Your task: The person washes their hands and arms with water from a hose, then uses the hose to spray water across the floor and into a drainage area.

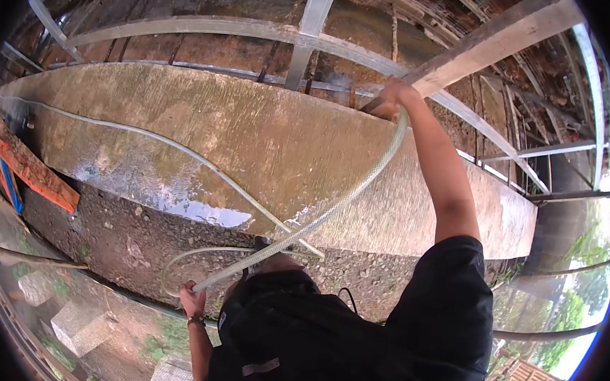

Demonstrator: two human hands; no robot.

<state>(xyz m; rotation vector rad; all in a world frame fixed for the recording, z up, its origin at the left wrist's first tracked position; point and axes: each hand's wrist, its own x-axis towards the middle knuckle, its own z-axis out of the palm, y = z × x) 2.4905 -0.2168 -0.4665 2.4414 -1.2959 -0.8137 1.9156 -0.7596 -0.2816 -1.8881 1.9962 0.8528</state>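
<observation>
A clear braided hose runs in a long curve between my two hands, above a wet concrete ledge. My left hand is closed around the hose low on the left, beside my body. Reaching forward, my right hand grips the hose near its far end, close to a wooden beam. The hose's tip is hidden by that hand. Faint whitish haze hangs just left of my right hand, over the metal frame.
More hose lies along the ledge and loops over gravelly ground. Water pools on the ledge's near edge. An orange board leans at left. Concrete blocks stand lower left. Metal bars and wire cages line the far side.
</observation>
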